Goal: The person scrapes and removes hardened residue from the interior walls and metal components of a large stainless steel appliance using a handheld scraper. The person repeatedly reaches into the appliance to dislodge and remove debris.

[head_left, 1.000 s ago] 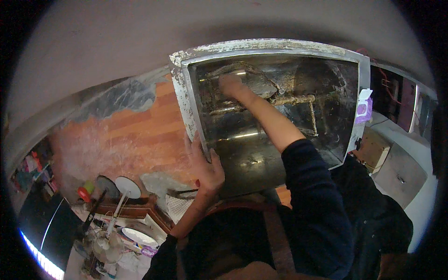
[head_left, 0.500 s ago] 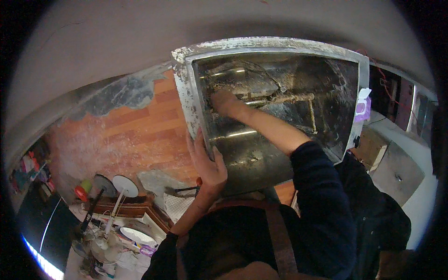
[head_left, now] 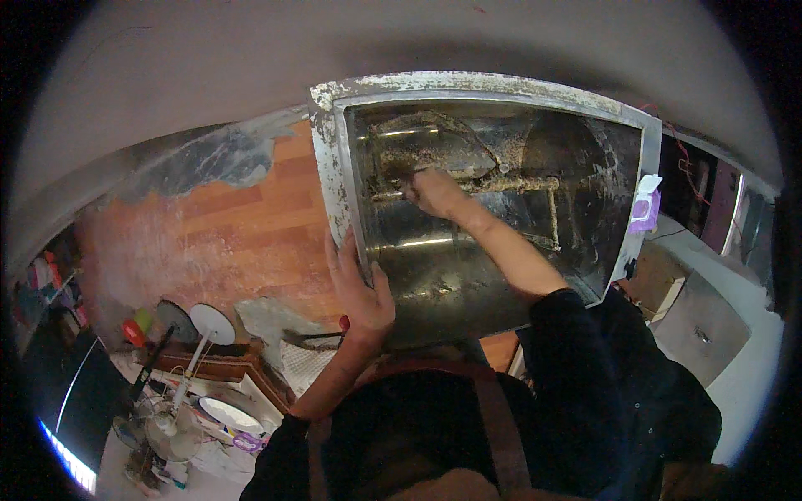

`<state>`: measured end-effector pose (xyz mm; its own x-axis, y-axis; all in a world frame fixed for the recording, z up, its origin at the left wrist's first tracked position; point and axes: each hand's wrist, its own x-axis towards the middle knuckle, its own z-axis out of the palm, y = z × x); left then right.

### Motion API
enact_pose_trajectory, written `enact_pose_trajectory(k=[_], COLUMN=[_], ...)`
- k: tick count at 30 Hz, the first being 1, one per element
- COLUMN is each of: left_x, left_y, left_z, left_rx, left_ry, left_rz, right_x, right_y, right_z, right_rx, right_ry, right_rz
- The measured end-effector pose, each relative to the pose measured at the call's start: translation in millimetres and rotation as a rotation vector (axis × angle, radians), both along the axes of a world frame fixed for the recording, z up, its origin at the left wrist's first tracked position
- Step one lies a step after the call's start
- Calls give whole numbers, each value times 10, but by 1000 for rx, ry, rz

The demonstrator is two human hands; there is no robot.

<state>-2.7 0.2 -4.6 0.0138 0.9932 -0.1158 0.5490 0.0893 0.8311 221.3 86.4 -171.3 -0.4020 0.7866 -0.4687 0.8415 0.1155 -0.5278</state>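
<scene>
A boxy metal machine, by its look a dough mixer [head_left: 368, 90], has its trough facing me. Its pale frame is chipped, and tan crust coats the trough and the mixing shaft [head_left: 526, 182] inside. My right hand [head_left: 439, 194] reaches into the trough with fingers curled closed, at the shaft's left part. Whatever those fingers hold, if anything, is hidden. Against the left side of the frame lies my left hand [head_left: 361, 301], fingers stretched out along it and thumb apart near the rim.
A purple-and-white packet [head_left: 646, 204] sits on the frame's right side. A sink [head_left: 710, 334] lies to the right. At lower left are a fan [head_left: 171, 430], a white round-topped stand [head_left: 211, 324] and a wooden cabinet edge [head_left: 267, 376]. A wall rises behind.
My right hand has moved rightward along the shaft, away from the trough's left wall. My left hand remains at the frame's left side. The view has shifted slightly.
</scene>
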Motion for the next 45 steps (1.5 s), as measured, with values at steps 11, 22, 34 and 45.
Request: enact_pose_trajectory(k=[11,22,34,45], left_x=[-22,-31,4,-9], left_y=[-31,-59,-24,-40], left_z=[21,4,23,63], left_rx=[-28,-69,-20,-45], left_ry=[52,-2,-15,80], left_rz=[-13,42,7,14], right_x=[129,88,-154,-147], right_y=[-8,-132,-7,-15], right_z=[32,122,43,110], right_rx=[29,38,63,261], right_ry=[105,55,51,61], right_rz=[58,146,299,396])
